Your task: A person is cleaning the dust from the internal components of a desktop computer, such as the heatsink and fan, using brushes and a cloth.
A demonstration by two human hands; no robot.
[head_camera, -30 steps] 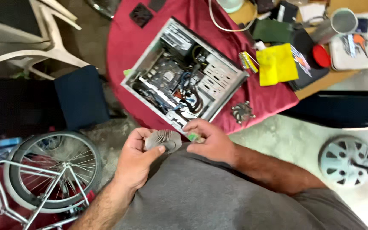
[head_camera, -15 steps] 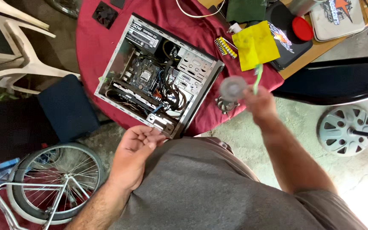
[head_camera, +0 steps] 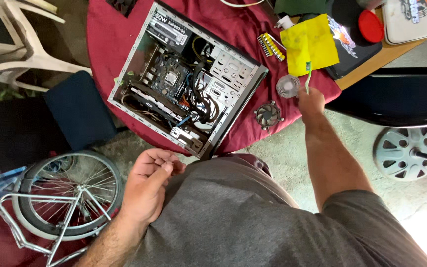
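Here, right of centre in the upper half of the frame, my right hand (head_camera: 311,100) is stretched out over the edge of the table (head_camera: 371,64), its grip closed on a thin green-handled brush (head_camera: 308,74) that points up toward the yellow cloth (head_camera: 312,42). The round silver heatsink (head_camera: 288,86) sits just beside that hand, to its left, on the red tablecloth (head_camera: 109,44); whether my fingers touch it I cannot tell. A little lower and further left lies the dark cooler fan (head_camera: 268,114), near the tablecloth's edge.

My left hand (head_camera: 147,185) rests at lower centre-left against my grey shirt (head_camera: 233,217), fingers curled loosely inward, holding nothing that I can see.

The open computer case (head_camera: 189,79) fills the upper middle of the frame, lying on its side with board and cables exposed. A row of screwdriver bits (head_camera: 271,47) lies just left of the yellow cloth, and a red lid (head_camera: 370,25) sits at upper right. A bicycle wheel (head_camera: 67,195) stands at lower left, a white plastic chair (head_camera: 16,44) at upper left.
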